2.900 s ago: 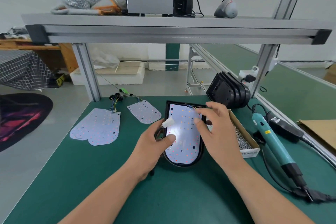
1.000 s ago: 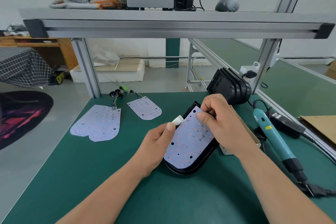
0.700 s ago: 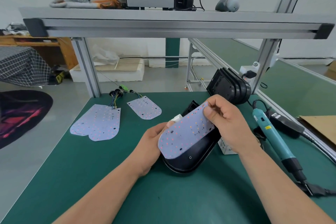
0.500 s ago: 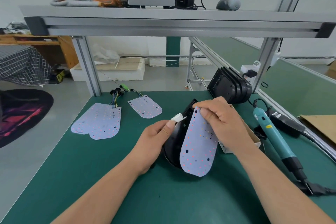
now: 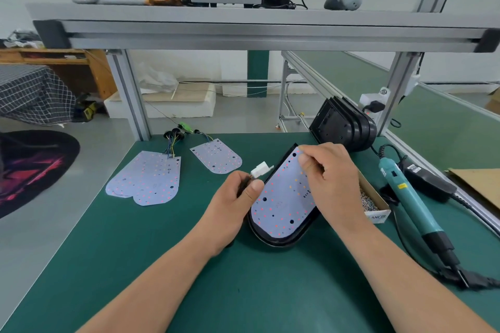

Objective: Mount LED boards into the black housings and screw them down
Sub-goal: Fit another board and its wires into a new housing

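- Right hand (image 5: 334,184) pinched the LED board (image 5: 281,204) at its far end, the board resting in the black housing (image 5: 273,243), mid-table.
- Left hand (image 5: 231,205) pinched the white connector (image 5: 260,170) at its lead.
- The lead, if trapped underneath, could have stopped the board seating.

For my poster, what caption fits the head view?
Left hand pinches connector; right hand holds LED board in black housing.

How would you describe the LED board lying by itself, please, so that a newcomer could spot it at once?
Start at the green mat and go toward its far edge, left of the black housing. Between that housing and the fanned pile of boards lies the lone board. Unlike its neighbours, it lies flat and single, neither stacked nor in a housing.
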{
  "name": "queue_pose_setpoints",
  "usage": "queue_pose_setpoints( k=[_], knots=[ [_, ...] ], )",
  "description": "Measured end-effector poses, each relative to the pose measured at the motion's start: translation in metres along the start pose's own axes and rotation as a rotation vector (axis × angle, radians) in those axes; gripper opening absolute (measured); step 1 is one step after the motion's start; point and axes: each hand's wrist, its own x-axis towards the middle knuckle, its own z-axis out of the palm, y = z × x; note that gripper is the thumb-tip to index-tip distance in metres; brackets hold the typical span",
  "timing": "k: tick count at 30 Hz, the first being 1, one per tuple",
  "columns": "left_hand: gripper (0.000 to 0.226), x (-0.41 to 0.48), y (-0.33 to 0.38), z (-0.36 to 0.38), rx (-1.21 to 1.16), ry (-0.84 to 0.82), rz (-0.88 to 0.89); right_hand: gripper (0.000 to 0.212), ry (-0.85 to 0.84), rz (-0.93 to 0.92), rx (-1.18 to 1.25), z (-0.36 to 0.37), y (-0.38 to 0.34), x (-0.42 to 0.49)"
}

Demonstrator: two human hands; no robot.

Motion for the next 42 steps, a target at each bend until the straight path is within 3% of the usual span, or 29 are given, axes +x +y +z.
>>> queue_pose_setpoints(
  k=[5, 10, 14, 17, 20, 24, 28, 32, 35, 37, 42],
  knots=[
    [0.008, 0.0, -0.004, 0.004, 0.076, 0.03, 0.047, 0.014, -0.111, 0.02, -0.044, 0.011, -0.004, -0.008],
    [0.012, -0.002, -0.002, 0.01, 0.168, -0.001, 0.077, 0.04, -0.201, 0.253, 0.046, 0.003, 0.001, -0.003],
    [0.012, -0.005, 0.003, 0.009, 0.068, 0.035, 0.083, 0.036, -0.379, 0.359, 0.089, -0.005, 0.01, 0.005],
    [0.022, -0.006, 0.006, 0.009, 0.031, 0.006, 0.079, 0.038, -0.358, 0.393, 0.235, -0.009, 0.009, 0.008],
    [0.031, -0.005, 0.009, 0.006, -0.06, -0.007, 0.028, 0.036, -0.351, 0.331, 0.211, -0.005, 0.0, 0.009],
    [0.026, -0.003, 0.016, -0.001, -0.09, 0.003, 0.037, 0.039, -0.356, 0.213, 0.204, 0.0, -0.013, 0.004],
    [0.021, -0.004, 0.021, -0.002, -0.033, 0.044, 0.083, 0.039, -0.329, 0.217, 0.235, 0.003, -0.02, 0.002],
    [0.015, -0.004, 0.02, -0.002, 0.046, 0.129, 0.079, 0.012, -0.486, 0.257, 0.34, -0.007, -0.017, 0.004],
    [0.008, -0.003, 0.017, -0.002, 0.095, 0.167, 0.07, 0.008, -0.512, 0.28, 0.283, -0.011, -0.009, 0.003],
    [0.009, -0.003, 0.016, -0.001, 0.096, 0.155, 0.074, 0.018, -0.45, 0.276, 0.242, -0.008, -0.008, 0.002],
    [0.025, -0.005, 0.025, -0.006, 0.091, 0.113, 0.069, 0.024, -0.413, 0.335, 0.419, -0.001, -0.01, 0.0]
  ],
)
